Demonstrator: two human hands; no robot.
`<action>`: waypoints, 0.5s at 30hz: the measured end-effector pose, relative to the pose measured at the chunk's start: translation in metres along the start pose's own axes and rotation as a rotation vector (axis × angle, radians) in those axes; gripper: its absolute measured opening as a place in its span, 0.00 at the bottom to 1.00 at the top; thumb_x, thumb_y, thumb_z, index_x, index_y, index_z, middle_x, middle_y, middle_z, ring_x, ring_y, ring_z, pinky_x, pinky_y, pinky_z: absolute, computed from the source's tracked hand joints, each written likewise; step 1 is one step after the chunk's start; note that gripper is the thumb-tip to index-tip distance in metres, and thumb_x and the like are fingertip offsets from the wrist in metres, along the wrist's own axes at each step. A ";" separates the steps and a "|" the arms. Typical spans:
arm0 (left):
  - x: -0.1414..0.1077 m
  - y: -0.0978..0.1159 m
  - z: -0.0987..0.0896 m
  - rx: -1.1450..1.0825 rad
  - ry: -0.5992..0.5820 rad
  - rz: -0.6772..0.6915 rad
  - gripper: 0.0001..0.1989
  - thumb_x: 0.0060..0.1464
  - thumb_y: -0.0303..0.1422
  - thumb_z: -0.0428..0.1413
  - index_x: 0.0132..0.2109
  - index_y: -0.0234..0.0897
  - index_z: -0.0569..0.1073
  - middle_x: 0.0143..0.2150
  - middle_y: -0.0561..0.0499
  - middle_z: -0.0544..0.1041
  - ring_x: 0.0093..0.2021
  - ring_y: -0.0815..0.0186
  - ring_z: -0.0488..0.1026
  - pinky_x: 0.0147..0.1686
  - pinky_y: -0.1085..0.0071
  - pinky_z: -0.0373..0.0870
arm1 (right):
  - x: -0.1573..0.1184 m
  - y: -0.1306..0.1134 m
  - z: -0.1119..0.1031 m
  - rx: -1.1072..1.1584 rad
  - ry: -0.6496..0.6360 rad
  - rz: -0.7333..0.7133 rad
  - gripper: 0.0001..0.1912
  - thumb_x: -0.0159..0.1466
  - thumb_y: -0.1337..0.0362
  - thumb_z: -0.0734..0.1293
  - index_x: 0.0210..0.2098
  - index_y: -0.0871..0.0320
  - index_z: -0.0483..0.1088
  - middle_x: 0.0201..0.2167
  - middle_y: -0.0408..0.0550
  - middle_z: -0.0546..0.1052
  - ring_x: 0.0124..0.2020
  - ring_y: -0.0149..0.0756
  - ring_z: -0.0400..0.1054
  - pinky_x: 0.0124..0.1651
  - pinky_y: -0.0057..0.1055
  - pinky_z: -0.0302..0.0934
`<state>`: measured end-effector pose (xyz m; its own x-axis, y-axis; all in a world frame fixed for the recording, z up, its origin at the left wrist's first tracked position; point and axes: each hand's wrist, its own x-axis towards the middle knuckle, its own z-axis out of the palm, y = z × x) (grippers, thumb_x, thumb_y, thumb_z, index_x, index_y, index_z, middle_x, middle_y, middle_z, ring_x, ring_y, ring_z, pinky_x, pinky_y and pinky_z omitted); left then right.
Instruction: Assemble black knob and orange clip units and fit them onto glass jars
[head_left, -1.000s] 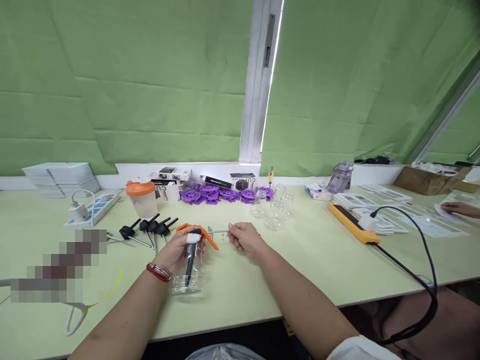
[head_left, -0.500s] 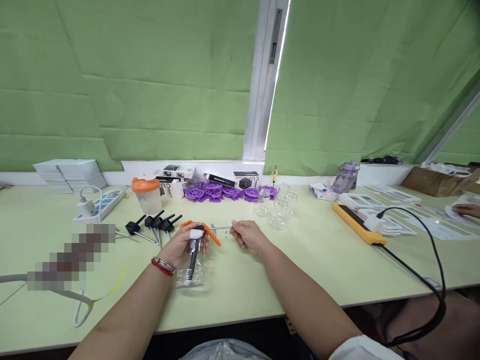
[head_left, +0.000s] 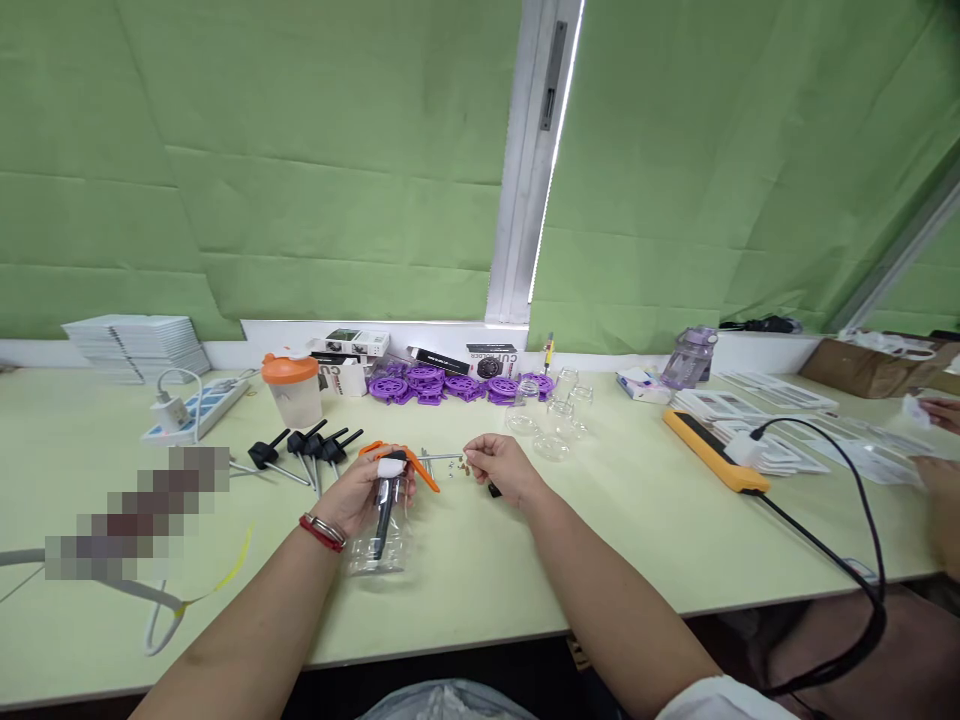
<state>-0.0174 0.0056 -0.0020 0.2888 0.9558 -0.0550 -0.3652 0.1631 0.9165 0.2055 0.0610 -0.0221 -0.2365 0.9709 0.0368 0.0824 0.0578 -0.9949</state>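
My left hand is closed round the top of a clear plastic bottle with a black stem inside, a white and black collar and an orange lever-like part. A thin metal rod runs sideways from the bottle's top to my right hand, whose thumb and fingers pinch its far end. The tip in the pinch is hidden. Small silver and brown pieces lie by my right fingertips, and a small black piece shows under that hand.
Several black parts with metal rods lie left of my hands. Behind are an orange-lidded cup, purple wheel-like parts and clear cups. An orange power strip with a cable is at right, near another person's hand.
My right hand has turned slightly on the rod, uncovering brown pieces and a small black piece. My left hand keeps its hold. At the far right, the other person's hands have moved.
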 end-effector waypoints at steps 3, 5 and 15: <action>0.002 0.000 -0.004 -0.045 0.032 0.040 0.10 0.43 0.28 0.60 0.37 0.32 0.74 0.29 0.47 0.76 0.27 0.63 0.74 0.28 0.67 0.71 | -0.004 -0.003 -0.005 -0.480 0.056 -0.102 0.05 0.54 0.68 0.64 0.28 0.57 0.74 0.25 0.46 0.74 0.26 0.33 0.67 0.29 0.29 0.57; 0.003 0.001 -0.005 -0.097 0.089 0.069 0.08 0.43 0.27 0.60 0.35 0.32 0.73 0.29 0.47 0.76 0.28 0.64 0.74 0.28 0.67 0.72 | -0.008 -0.004 -0.002 -0.848 -0.017 -0.162 0.10 0.50 0.74 0.64 0.26 0.56 0.75 0.27 0.48 0.76 0.31 0.37 0.69 0.31 0.29 0.54; 0.001 0.011 0.000 -0.232 0.345 -0.025 0.03 0.47 0.27 0.54 0.31 0.31 0.72 0.25 0.47 0.75 0.26 0.62 0.74 0.24 0.68 0.71 | -0.006 -0.003 0.016 -1.359 -0.138 -0.161 0.18 0.45 0.80 0.63 0.31 0.57 0.76 0.31 0.52 0.78 0.34 0.39 0.70 0.30 0.29 0.49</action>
<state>-0.0210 0.0088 0.0082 0.0008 0.9704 -0.2415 -0.5632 0.2000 0.8017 0.1916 0.0511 -0.0209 -0.4201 0.9059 0.0530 0.8999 0.4235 -0.1039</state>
